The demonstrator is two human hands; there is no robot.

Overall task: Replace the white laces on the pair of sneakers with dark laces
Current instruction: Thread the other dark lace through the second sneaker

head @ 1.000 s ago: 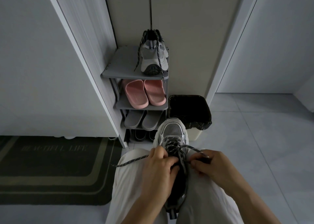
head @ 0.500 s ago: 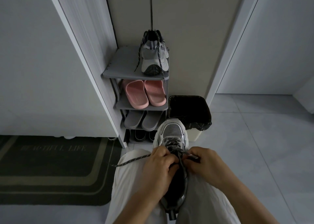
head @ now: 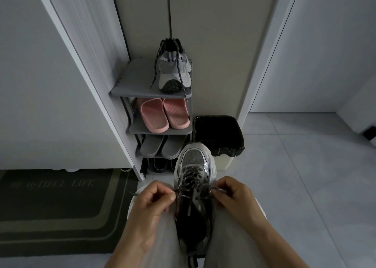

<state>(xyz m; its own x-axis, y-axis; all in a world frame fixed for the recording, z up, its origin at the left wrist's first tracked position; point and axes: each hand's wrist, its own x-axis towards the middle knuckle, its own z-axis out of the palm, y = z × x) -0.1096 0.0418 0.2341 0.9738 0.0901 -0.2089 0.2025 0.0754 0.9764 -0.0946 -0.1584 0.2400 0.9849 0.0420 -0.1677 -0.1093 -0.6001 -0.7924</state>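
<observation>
The grey mesh sneaker [head: 193, 158] lies between the person's knees, toe outward, threaded with a dark speckled lace [head: 191, 176]. The left hand [head: 151, 206] and the right hand [head: 238, 200], fingers curled, each pinch one lace end at its sides.

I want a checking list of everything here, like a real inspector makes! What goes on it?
Surface: pale tiled floor; the sneaker lies on the person's lap, toe pointing away.
Job's things: dark lace criss-crossed up the sneaker; second sneaker, dark laces dangling, on the top shelf of the shoe rack; white laces not seen.
Clutter: pink slippers, grey slippers, black-lined bin, doormat.
Grippers: left hand pinches one lace end, right hand the other.
Cables: nothing seen.
Surroundings: pale walls.
</observation>
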